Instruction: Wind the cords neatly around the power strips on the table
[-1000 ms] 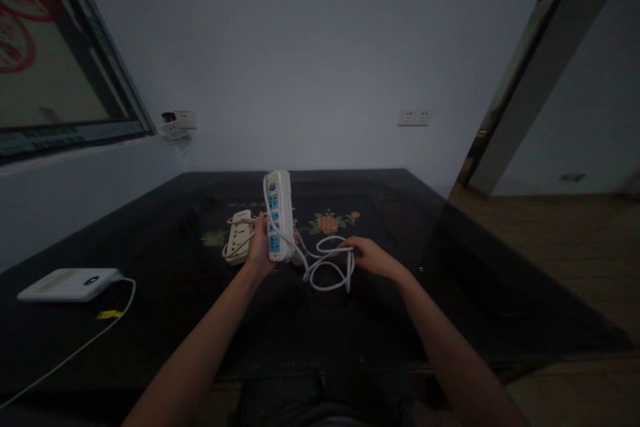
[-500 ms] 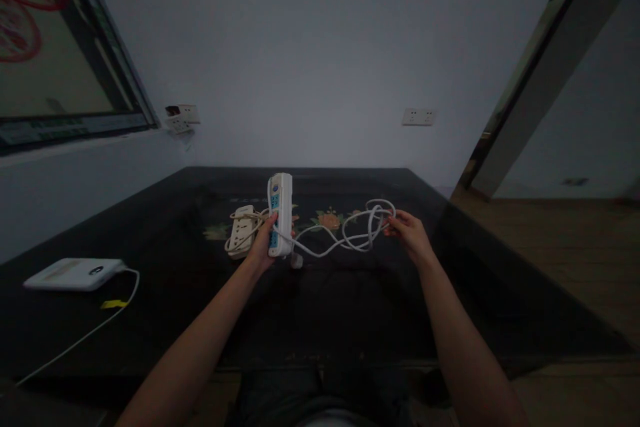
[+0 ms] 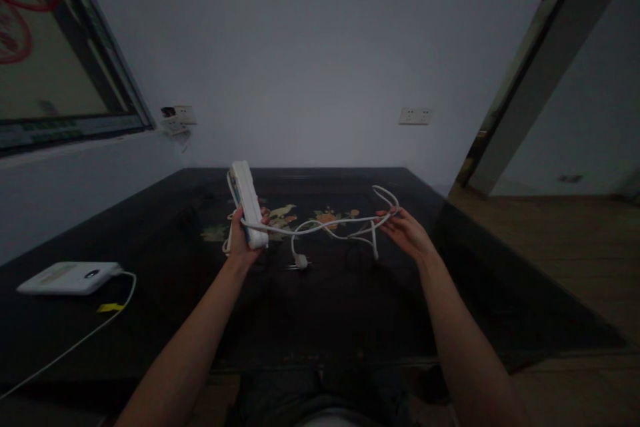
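My left hand is wrapped round a white power strip, held tilted above the table with its blue socket face turned left. From the strip a white cord runs across to my right hand, whose fingers are closed on a loop of it. The cord's plug hangs or lies between the hands, its prongs showing; I cannot tell whether it touches the table. Behind my left hand, a second power strip is mostly hidden, with only a bit of its edge or cord showing.
The black table has a flower pattern. At its left sit a white power bank-like device with a thin cable and a yellow scrap. Wall sockets are at the back, with a window at the upper left.
My left hand has moved left with the power strip, turning its socket face away. The cord is stretched longer, its bunched loops have loosened, and the plug's prongs have come into view.
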`<action>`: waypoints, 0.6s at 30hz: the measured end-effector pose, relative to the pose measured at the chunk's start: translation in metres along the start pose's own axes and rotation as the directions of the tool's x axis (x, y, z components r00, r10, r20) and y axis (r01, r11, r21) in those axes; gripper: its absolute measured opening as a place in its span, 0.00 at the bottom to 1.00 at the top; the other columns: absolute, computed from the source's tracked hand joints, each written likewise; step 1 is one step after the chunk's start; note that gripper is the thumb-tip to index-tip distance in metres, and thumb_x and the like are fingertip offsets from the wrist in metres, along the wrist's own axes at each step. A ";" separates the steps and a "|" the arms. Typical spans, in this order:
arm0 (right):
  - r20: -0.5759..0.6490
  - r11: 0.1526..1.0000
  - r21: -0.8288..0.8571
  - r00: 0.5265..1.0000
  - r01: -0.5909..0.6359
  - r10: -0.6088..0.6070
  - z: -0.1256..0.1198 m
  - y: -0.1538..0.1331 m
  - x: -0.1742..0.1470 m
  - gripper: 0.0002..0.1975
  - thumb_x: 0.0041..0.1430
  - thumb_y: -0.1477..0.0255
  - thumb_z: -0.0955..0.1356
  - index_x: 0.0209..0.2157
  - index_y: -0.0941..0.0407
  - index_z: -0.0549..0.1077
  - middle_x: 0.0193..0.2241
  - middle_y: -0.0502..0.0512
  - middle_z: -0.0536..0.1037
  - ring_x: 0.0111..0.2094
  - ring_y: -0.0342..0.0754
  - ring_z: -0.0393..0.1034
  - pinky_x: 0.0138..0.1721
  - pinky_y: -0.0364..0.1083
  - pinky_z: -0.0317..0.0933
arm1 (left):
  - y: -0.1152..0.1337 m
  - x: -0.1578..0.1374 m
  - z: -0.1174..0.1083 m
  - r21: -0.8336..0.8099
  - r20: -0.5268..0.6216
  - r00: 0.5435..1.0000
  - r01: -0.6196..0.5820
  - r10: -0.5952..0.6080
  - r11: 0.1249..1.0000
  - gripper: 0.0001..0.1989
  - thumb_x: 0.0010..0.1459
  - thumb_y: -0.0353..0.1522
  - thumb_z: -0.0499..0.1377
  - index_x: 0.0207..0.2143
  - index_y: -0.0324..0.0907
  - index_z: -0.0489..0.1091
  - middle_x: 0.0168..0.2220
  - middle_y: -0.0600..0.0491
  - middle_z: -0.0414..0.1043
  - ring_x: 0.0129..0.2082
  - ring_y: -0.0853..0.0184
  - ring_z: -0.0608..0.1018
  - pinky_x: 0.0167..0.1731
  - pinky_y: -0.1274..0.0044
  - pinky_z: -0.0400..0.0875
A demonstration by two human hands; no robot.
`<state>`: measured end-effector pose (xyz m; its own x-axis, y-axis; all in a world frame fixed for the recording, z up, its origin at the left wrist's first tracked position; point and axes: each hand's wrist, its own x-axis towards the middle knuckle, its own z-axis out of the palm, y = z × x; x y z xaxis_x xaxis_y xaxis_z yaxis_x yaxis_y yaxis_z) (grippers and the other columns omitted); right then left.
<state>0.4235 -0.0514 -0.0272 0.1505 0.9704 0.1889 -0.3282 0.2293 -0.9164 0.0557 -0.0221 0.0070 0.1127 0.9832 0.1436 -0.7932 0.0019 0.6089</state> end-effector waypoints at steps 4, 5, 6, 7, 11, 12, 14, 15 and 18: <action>0.016 0.997 0.029 0.997 -0.074 0.073 0.002 0.003 0.001 0.10 0.48 0.65 0.70 0.29 0.53 0.67 0.34 0.54 0.80 0.39 0.52 0.75 0.42 0.54 0.68 | 0.001 -0.001 0.004 -0.013 -0.001 1.000 0.001 -0.001 1.000 0.16 0.56 0.42 0.54 0.38 0.39 0.69 0.24 0.56 0.66 0.17 0.76 0.69 0.17 0.83 0.67; -0.011 0.996 0.031 0.997 -0.079 0.079 0.001 0.005 0.002 0.11 0.48 0.64 0.71 0.29 0.53 0.66 0.32 0.53 0.80 0.37 0.51 0.76 0.41 0.52 0.68 | 0.000 -0.002 0.004 -0.010 0.001 1.000 0.002 -0.002 1.000 0.16 0.56 0.42 0.55 0.38 0.39 0.69 0.25 0.56 0.67 0.17 0.75 0.69 0.17 0.83 0.68; -0.040 0.997 0.027 0.996 -0.079 0.080 0.000 0.007 0.003 0.12 0.47 0.64 0.71 0.29 0.53 0.66 0.31 0.52 0.80 0.35 0.49 0.76 0.39 0.50 0.69 | 0.000 -0.002 0.005 -0.005 0.000 1.000 0.001 -0.001 1.000 0.16 0.56 0.42 0.55 0.38 0.39 0.69 0.25 0.56 0.67 0.18 0.75 0.69 0.17 0.83 0.68; -0.061 0.997 0.021 0.995 -0.080 0.081 -0.001 0.010 0.004 0.13 0.46 0.65 0.73 0.29 0.53 0.66 0.29 0.51 0.79 0.32 0.47 0.76 0.37 0.47 0.69 | -0.001 -0.002 0.005 0.001 -0.004 1.000 0.000 0.000 1.000 0.16 0.56 0.42 0.55 0.38 0.39 0.68 0.25 0.56 0.67 0.18 0.75 0.69 0.17 0.83 0.68; -0.072 0.994 -0.009 0.992 -0.109 0.108 -0.004 0.017 0.004 0.20 0.37 0.75 0.76 0.31 0.53 0.65 0.27 0.46 0.79 0.27 0.43 0.75 0.34 0.44 0.69 | 0.000 -0.002 0.004 -0.021 0.018 1.000 -0.001 0.001 1.000 0.15 0.57 0.41 0.54 0.39 0.39 0.68 0.25 0.56 0.67 0.18 0.75 0.70 0.17 0.83 0.68; -0.060 0.993 -0.019 0.991 -0.119 0.117 -0.003 0.017 0.003 0.23 0.36 0.77 0.76 0.34 0.53 0.65 0.28 0.46 0.79 0.26 0.43 0.75 0.33 0.44 0.70 | 0.001 -0.002 0.003 -0.035 0.024 1.000 -0.007 0.008 0.999 0.16 0.57 0.42 0.54 0.39 0.39 0.68 0.25 0.56 0.67 0.18 0.75 0.70 0.17 0.83 0.68; -0.027 0.989 -0.041 0.990 -0.142 0.141 -0.003 0.014 0.000 0.29 0.36 0.79 0.76 0.42 0.51 0.66 0.30 0.46 0.79 0.26 0.45 0.75 0.32 0.46 0.71 | 0.004 0.000 -0.001 -0.061 0.021 0.999 -0.026 0.027 0.998 0.17 0.57 0.42 0.54 0.39 0.39 0.68 0.25 0.56 0.67 0.19 0.75 0.70 0.18 0.83 0.68; -0.001 0.986 -0.057 0.987 -0.158 0.158 -0.003 0.011 -0.001 0.32 0.36 0.79 0.75 0.46 0.50 0.65 0.32 0.47 0.79 0.26 0.45 0.75 0.32 0.47 0.71 | 0.006 0.001 -0.002 -0.072 0.012 0.999 -0.037 0.037 0.997 0.17 0.56 0.43 0.55 0.40 0.39 0.68 0.25 0.56 0.67 0.19 0.75 0.70 0.18 0.83 0.68; 0.059 0.972 -0.111 0.975 -0.207 0.215 -0.005 0.004 -0.005 0.37 0.41 0.79 0.74 0.53 0.47 0.62 0.36 0.50 0.78 0.27 0.46 0.76 0.31 0.48 0.72 | 0.012 0.004 -0.005 -0.088 -0.021 0.997 -0.070 0.069 0.994 0.18 0.56 0.44 0.55 0.39 0.39 0.68 0.26 0.56 0.67 0.19 0.76 0.70 0.19 0.83 0.69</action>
<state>0.4259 -0.0560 -0.0339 0.0217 0.9997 0.0081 -0.2469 0.0132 -0.9690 0.0438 -0.0175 0.0105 0.0457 0.9846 0.1689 -0.8487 -0.0510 0.5264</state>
